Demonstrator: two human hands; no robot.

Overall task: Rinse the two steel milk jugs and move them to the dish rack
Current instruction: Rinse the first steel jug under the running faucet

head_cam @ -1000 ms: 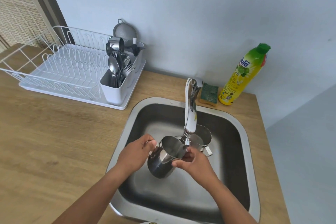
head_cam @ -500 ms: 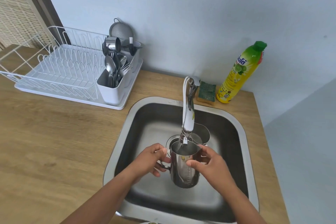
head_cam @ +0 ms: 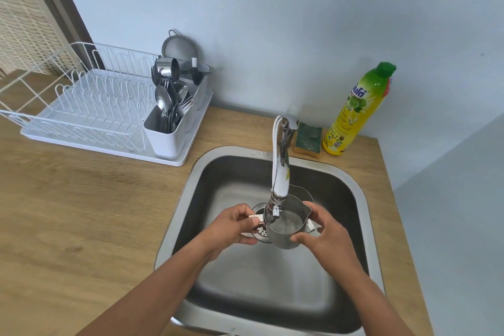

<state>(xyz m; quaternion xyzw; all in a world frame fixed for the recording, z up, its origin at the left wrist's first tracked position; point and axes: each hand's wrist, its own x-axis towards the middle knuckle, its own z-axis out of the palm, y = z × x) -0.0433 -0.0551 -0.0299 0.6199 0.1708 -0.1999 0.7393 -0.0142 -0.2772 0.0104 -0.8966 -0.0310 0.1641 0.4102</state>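
Over the sink (head_cam: 180, 199), right under the tap (head_cam: 281, 172) spout: first jug (head_cam: 285, 236) was held upright, water visible inside. Left hand (head_cam: 231, 228) was at the jug's left side, forearm angled in from lower left across the sink rim, fingers (head_cam: 246, 240) curled round the handle. Right hand (head_cam: 328, 234) was opposite, forearm in from lower right, thumb and fingers curved round the jug's right wall. Second jug (head_cam: 301, 194) sat in the basin just behind the first, partly hidden by the tap. Dish rack (head_cam: 90, 106) was on the table (head_cam: 81, 213) to the left, well apart from both jugs
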